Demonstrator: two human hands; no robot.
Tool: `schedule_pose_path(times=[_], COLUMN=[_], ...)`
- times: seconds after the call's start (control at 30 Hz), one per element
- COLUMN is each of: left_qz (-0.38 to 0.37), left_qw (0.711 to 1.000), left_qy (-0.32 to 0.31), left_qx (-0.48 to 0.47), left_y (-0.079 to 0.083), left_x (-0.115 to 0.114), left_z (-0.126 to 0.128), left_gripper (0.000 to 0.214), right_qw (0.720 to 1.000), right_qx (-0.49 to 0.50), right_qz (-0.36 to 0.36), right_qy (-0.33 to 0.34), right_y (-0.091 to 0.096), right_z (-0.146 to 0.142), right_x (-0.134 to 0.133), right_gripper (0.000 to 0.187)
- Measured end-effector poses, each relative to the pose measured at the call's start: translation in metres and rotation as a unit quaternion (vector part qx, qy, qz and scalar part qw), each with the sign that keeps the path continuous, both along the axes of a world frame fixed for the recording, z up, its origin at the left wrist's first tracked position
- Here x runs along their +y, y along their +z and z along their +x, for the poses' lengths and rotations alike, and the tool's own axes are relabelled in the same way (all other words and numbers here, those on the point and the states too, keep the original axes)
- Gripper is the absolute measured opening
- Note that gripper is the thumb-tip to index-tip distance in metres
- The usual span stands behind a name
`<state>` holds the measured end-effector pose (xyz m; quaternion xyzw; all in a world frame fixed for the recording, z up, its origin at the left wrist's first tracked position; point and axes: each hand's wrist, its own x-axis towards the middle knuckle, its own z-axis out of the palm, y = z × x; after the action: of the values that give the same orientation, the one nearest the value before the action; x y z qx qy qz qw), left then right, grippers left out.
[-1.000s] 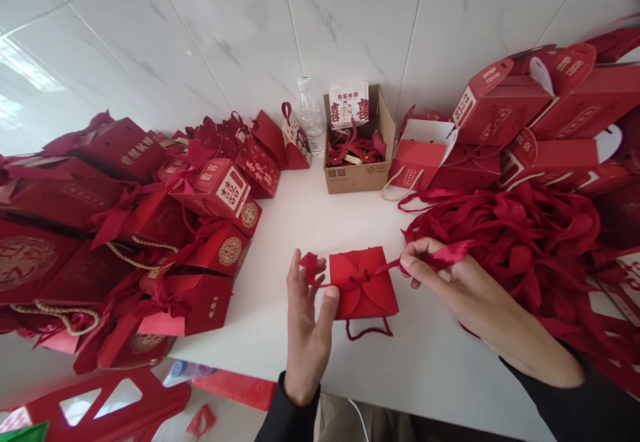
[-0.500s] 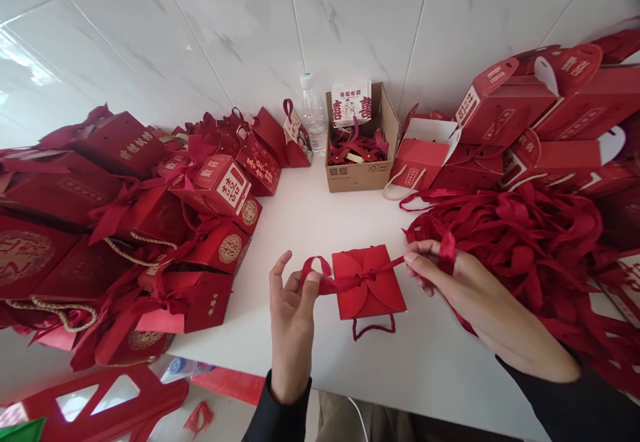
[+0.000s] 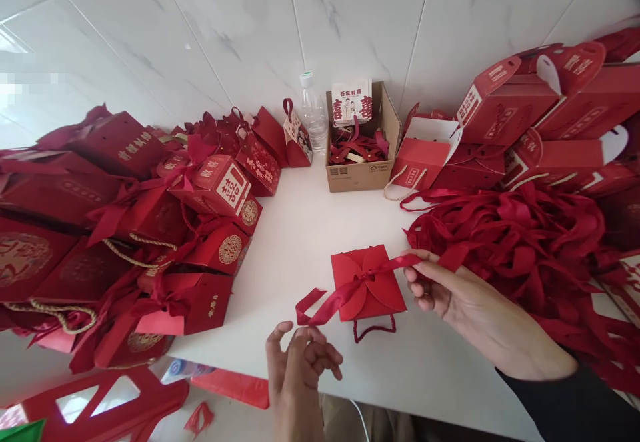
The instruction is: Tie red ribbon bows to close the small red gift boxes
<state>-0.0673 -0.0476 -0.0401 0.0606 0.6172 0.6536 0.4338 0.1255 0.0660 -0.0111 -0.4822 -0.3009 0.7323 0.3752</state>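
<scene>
The table (image 3: 295, 229) bears a box (image 3: 387, 299), handle (image 3: 374, 328) nearward (ribbon (image 3: 334, 304) crosswise).

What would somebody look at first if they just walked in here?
Probably all the red: decorated boxes piled at the left of the white table, and a big tangle of ribbons at the right. Between them, near the front edge, lies a small bright red box with a ribbon across it, one end reaching the right hand. By the wall, the brown cardboard box stands out too.

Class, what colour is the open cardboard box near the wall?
The cardboard box is brown, shown best in the head view.
</scene>
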Motion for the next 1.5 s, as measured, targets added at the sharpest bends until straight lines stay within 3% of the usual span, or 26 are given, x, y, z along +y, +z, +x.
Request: schedule_pose_path(times=[0.07,0.2,0.33,0.5,0.7,0.8,0.97,1.3,1.5], left_qz=[0.002,-0.051,-0.120,0.047,0.112,0.119,0.124,0.111,0.094], left_qw=[0.999,0.988,0.975,0.961,0.963,0.971,0.977,0.978,0.980], left_qy=[0.026,-0.078,-0.087,-0.169,-0.134,-0.127,-0.123,-0.113,-0.095], left_qx=[0.033,0.119,0.165,0.215,0.206,0.163,0.125,0.138,0.148], left_y=[-0.002,-0.009,-0.008,0.000,0.000,0.000,0.003,0.003,0.006], left_x=[-0.005,-0.009,-0.001,0.026,0.045,0.049,0.050,0.048,0.044], left_z=[0.001,0.007,0.012,0.009,0.008,0.009,0.011,0.012,0.013], left_gripper=[0.029,0.032,0.036,0.030,0.024,0.026,0.025,0.030,0.028], right_qw=[1.000,0.998,0.995,0.979,0.965,0.942,0.915,0.920,0.908], right_qx=[-0.010,-0.039,-0.054,-0.140,-0.208,-0.265,-0.281,-0.299,-0.311], right_qz=[0.005,0.045,0.086,0.138,0.151,0.203,0.288,0.252,0.274], right_qy=[-0.002,-0.021,0.014,0.051,0.047,0.034,0.041,0.037,0.060], right_y=[0.000,0.005,0.015,0.014,0.002,0.004,0.011,0.009,0.013], right_z=[-0.003,-0.012,-0.020,-0.023,-0.023,-0.023,-0.024,-0.023,-0.019], right_x=[0.000,-0.001,-0.001,-0.003,-0.007,-0.005,-0.002,-0.007,-0.010], right_gripper=[0.037,0.042,0.039,0.036,0.035,0.041,0.032,0.036,0.037])
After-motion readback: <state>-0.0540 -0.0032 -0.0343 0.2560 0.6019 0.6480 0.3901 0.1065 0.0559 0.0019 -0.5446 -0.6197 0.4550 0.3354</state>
